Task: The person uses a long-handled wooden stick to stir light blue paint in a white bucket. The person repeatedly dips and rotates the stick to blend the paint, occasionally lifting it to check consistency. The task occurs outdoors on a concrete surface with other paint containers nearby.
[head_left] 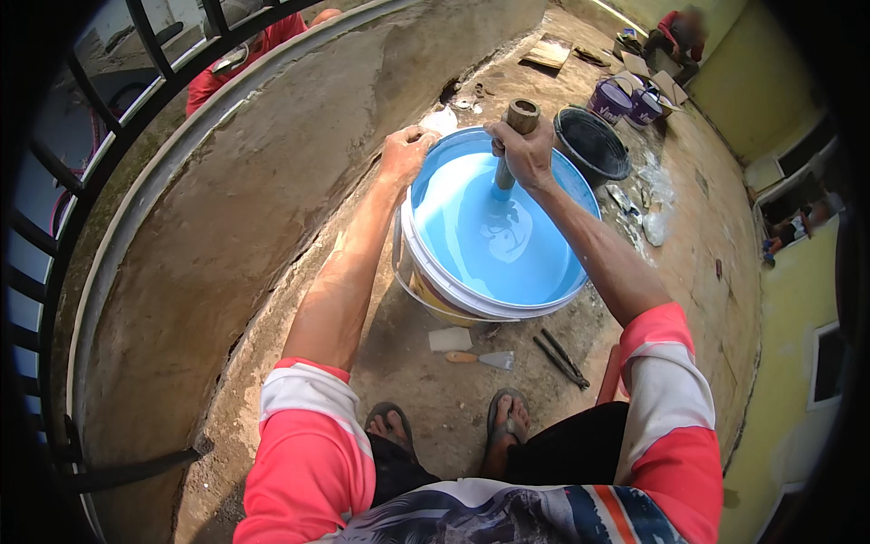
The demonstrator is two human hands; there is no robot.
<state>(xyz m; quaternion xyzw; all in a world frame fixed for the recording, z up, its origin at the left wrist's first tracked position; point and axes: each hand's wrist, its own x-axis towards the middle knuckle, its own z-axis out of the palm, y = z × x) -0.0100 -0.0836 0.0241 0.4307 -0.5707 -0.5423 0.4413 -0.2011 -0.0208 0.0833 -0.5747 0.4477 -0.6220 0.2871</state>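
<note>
1 bucket (430, 292), blue paint (480, 258), right hand (529, 156) fingers wrapped round tube (522, 124), left hand (404, 160) fingers curled on rim (465, 299)

The bucket (458, 297), a pole (504, 175) in it, stands left of a tub (620, 156) and behind a scraper (492, 360).

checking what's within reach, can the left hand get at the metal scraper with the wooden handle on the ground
Probably, with a stoop: the left hand would have to leave the rim of the round white plastic bucket, but the wooden-handled metal scraper lies uncovered on its near side.
</note>
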